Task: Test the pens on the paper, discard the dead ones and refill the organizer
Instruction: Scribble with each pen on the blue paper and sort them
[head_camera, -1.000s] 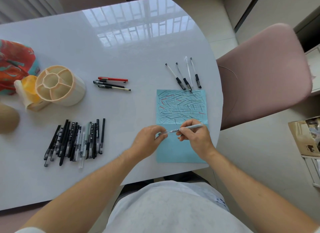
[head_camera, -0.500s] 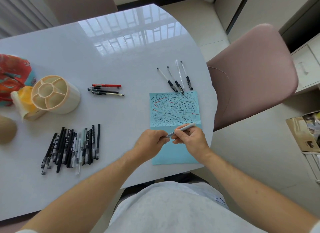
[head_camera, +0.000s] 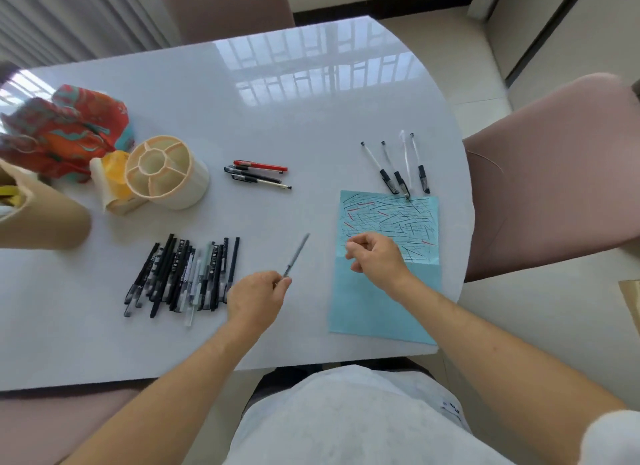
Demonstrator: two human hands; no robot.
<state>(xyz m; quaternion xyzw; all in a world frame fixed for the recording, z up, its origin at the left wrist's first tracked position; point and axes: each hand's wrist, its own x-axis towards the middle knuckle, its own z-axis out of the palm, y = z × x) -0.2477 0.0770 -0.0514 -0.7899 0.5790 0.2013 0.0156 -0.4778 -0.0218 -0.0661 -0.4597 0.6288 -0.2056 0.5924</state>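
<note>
Between the row of pens and the paper, your left hand (head_camera: 258, 293) pinches a slim grey pen (head_camera: 296, 255) by its near end, the barrel slanting up and away above the glossy white desk (head_camera: 277, 118). Your right hand (head_camera: 375, 258) hovers over the light blue sheet of paper (head_camera: 384, 305), its fingers (head_camera: 356, 248) loosely curled and holding nothing. The far half of that sheet is covered with short black, blue and red test strokes; the near half is bare. Just left of your left hand lies a tight row of black and white capped pens (head_camera: 183, 277), side by side. Beyond the paper's far edge rest four clear-barrelled pens with dark grips (head_camera: 398, 167), one tip touching the sheet. Near the middle of the desk lies a red pen with two black ones (head_camera: 258, 174). Farther left stands the round cream organizer (head_camera: 166, 172), its divided compartments empty, touching a yellow and white packet (head_camera: 112, 179). Behind that sits a crumpled red and teal patterned bag (head_camera: 65, 132), and a tan paper roll (head_camera: 38, 212) lies at the left edge.
</note>
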